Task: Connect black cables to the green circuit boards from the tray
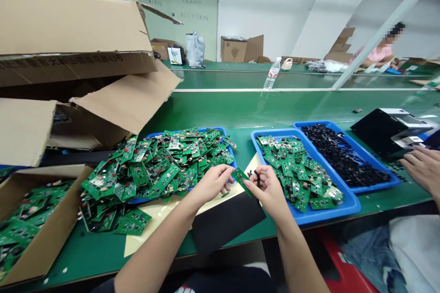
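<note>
A small green circuit board (243, 181) is held up between my two hands, above a black sheet (228, 219) on the table. The fingers of my left hand (215, 182) pinch its left end. My right hand (267, 187) grips its right end with the thumb on top. Small dark pieces (253, 176) show at the fingers of my right hand; their kind is too small to tell. To the left lies a big heap of circuit boards (165, 165), spilling over a blue tray. More boards fill the blue tray (307, 217) on the right.
A second blue tray (374, 188) holds many small black parts (338, 151). An open carton of boards (51, 247) stands at the left, below large cardboard boxes (75, 23). A co-worker's hand (421, 167) is beside a black machine (381, 130). A water bottle (272, 74) stands farther back.
</note>
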### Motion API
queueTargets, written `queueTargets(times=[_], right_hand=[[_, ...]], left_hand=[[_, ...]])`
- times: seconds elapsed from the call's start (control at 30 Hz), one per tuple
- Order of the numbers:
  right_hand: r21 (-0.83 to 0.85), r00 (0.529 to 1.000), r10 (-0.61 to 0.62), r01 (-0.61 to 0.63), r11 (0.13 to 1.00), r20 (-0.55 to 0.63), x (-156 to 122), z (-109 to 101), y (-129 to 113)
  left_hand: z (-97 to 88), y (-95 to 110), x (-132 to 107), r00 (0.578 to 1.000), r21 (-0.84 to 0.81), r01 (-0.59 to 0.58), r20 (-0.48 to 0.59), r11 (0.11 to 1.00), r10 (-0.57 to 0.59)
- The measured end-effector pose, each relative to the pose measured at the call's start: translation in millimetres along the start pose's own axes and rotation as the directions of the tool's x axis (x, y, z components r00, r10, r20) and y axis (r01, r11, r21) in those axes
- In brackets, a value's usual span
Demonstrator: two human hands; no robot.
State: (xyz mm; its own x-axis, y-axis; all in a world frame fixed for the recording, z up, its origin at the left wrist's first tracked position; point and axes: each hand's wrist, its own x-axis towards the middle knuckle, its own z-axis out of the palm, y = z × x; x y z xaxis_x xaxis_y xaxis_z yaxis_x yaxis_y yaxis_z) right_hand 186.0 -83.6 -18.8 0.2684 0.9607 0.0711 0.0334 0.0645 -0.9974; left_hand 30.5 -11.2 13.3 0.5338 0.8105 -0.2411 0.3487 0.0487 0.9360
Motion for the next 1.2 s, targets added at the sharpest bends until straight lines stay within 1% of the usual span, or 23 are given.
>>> queueTargets(times=[0.03,0.07,0.1,0.13,0.2,0.27,0.3,0.33,0.37,0.43,0.47,0.5,0.53,0.63,0.7,0.8,0.87,0.9,0.97,1.03,1.1,1.13,1.2], right_hand=[[0.000,0.999,-0.030,0.030,1.000,-0.029,1,3,-2],[-0.009,0.996,-0.065,0.064,0.998,-0.057,2,5,-4],[-0.025,0.992,-0.105,0.104,0.994,-0.076,4,7,-8],[-0.046,0.985,-0.151,0.148,0.988,-0.084,6,9,-11],[-0.088,0.964,-0.256,0.249,0.964,-0.077,10,13,-21],[-0.098,0.929,-0.360,0.351,0.931,-0.091,15,15,-35],[-0.086,0.911,-0.398,0.390,0.917,-0.109,18,16,-43],[-0.060,0.898,-0.421,0.417,0.907,-0.128,21,16,-51],[-0.020,0.892,-0.430,0.431,0.902,-0.138,25,17,-60],[0.079,0.902,-0.412,0.424,0.902,-0.132,33,17,-76],[0.126,0.911,-0.392,0.407,0.905,-0.124,37,17,-83],[0.163,0.922,-0.369,0.384,0.909,-0.117,42,18,-90],[0.189,0.933,-0.342,0.357,0.915,-0.110,46,18,-96],[0.216,0.955,-0.285,0.296,0.931,-0.081,59,21,-107],[0.216,0.958,-0.280,0.287,0.933,-0.063,65,23,-110],[0.228,0.956,-0.291,0.291,0.929,-0.036,71,28,-111],[0.251,0.951,-0.309,0.306,0.918,-0.031,74,32,-111],[0.263,0.946,-0.321,0.320,0.910,-0.038,75,34,-111],[0.273,0.938,-0.343,0.345,0.898,-0.055,77,36,-110],[0.270,0.932,-0.356,0.360,0.893,-0.068,78,36,-111],[0.253,0.929,-0.368,0.368,0.895,-0.047,78,34,-112],[0.238,0.929,-0.371,0.362,0.901,-0.009,78,33,-112],[0.197,0.926,-0.363,0.339,0.920,0.105,76,30,-113]], left_hand=[[1.7,1,0,0.999,-0.185,0.033,0.015,0.982,-0.031],[3.0,2,1,0.999,-0.335,0.053,0.018,0.941,-0.050],[3.5,4,0,0.999,-0.444,0.046,0.010,0.895,-0.047],[3.1,8,0,1.000,-0.510,0.016,-0.005,0.860,-0.021],[-1.0,19,-1,0.996,-0.554,-0.084,-0.039,0.828,0.076],[-9.0,33,-3,0.972,-0.525,-0.229,-0.084,0.820,0.218],[-13.7,41,-4,0.947,-0.494,-0.316,-0.108,0.810,0.303],[-18.6,48,-6,0.911,-0.454,-0.406,-0.126,0.793,0.394],[-23.1,55,-8,0.860,-0.404,-0.504,-0.148,0.763,0.489],[-30.4,65,-12,0.735,-0.281,-0.676,-0.190,0.681,0.651],[-33.1,68,-15,0.673,-0.216,-0.739,-0.203,0.638,0.711],[-35.3,70,-17,0.620,-0.152,-0.785,-0.208,0.601,0.757],[-36.9,71,-19,0.578,-0.092,-0.815,-0.202,0.572,0.790],[-40.8,70,-21,0.492,0.054,-0.860,-0.171,0.507,0.854],[-43.1,68,-19,0.454,0.117,-0.873,-0.166,0.474,0.876],[-45.9,67,-14,0.389,0.153,-0.896,-0.184,0.417,0.903],[-47.0,68,-12,0.358,0.147,-0.908,-0.215,0.392,0.909],[-47.4,68,-11,0.350,0.139,-0.911,-0.235,0.388,0.907],[-47.9,69,-10,0.355,0.114,-0.908,-0.300,0.403,0.886],[-48.6,69,-10,0.381,0.072,-0.893,-0.403,0.444,0.832],[-49.5,69,-10,0.443,-0.008,-0.858,-0.516,0.513,0.733],[-50.0,69,-9,0.483,-0.060,-0.834,-0.559,0.549,0.674],[-51.0,69,-8,0.565,-0.169,-0.778,-0.610,0.605,0.556]])
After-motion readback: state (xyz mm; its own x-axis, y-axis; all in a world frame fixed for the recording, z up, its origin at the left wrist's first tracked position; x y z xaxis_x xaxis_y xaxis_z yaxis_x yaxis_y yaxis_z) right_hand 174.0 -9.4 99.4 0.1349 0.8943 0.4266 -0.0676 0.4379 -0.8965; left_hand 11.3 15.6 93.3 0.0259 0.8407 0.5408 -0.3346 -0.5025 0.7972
